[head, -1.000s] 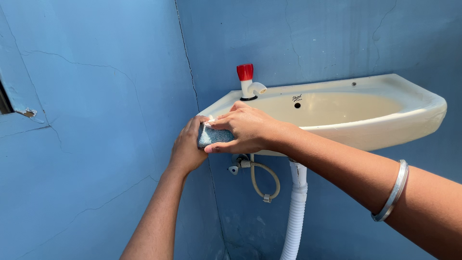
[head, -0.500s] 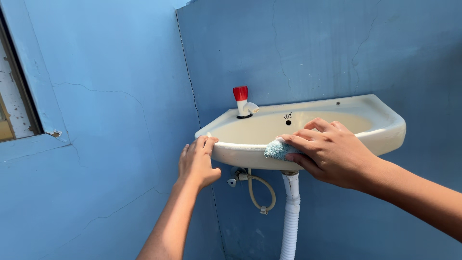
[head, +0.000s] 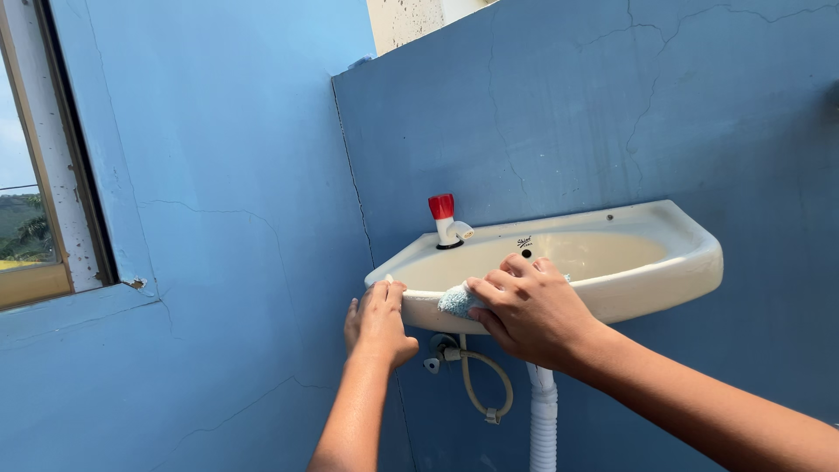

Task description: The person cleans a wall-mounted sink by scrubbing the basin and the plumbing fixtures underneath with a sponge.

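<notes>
blue painted walls [head: 218, 175] meet in a cracked corner, with a window frame [head: 52, 218] at the far left and a cream wall-hung sink [head: 682, 262] fixed to the right-hand wall.

head view: the right hand [head: 524, 310] is closed over a pale blue scrub pad [head: 456, 300], pressing it against the sink's front rim just left of the middle. the pad looks soft and fuzzy, a little flattened under the fingers [head: 494, 288], and only its left end shows past them. the left hand [head: 377, 322] lies on the sink's left corner with fingers bent over the edge, bracing rather than holding anything loose; whether the thumb hooks underneath cannot be seen. a white tap with a red cap [head: 446, 218] stands at the back ledge, shut as far as can be judged. below hang a thin looped hose [head: 485, 385] and a ribbed white drain pipe [head: 544, 419].

risks, as a judgement: the rim is rounded and narrow, so the pad could slide off its edge and drop to the floor. heavy downward pressure from both hands could strain the sink's wall fixing. a low stroke might also catch the hose.
</notes>
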